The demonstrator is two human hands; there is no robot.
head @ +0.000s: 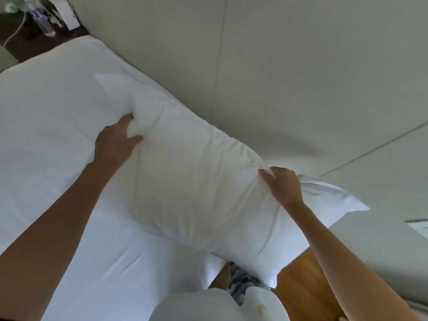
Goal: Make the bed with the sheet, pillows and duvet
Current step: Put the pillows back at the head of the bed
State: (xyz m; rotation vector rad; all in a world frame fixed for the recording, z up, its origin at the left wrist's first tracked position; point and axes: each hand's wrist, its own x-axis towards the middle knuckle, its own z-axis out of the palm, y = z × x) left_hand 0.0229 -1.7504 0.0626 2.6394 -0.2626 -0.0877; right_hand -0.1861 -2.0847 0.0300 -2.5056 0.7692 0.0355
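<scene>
Head view: a plump, rectangular white pillow (196,181) in a smooth, lightly creased cotton-like case is held over the head end of a bed covered by a white sheet (46,126), beside a pale panelled wall (301,66). The left hand (114,142) grips its far end, fingers sunk into the filling; the right hand (283,185) pinches bunched fabric at its near end. A clear plastic bottle (41,18) stands on a dark nightstand (16,31).

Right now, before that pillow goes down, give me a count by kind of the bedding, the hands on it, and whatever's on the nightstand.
Pillows: 1, the white pillow, gripped by both hands
Sheets: 1, the white sheet on the bed
Hands: 2, left hand and right hand
Plastic bottles: 1, the plastic bottle on the dark nightstand
Duvets: 0 in view
Total: 5
</scene>
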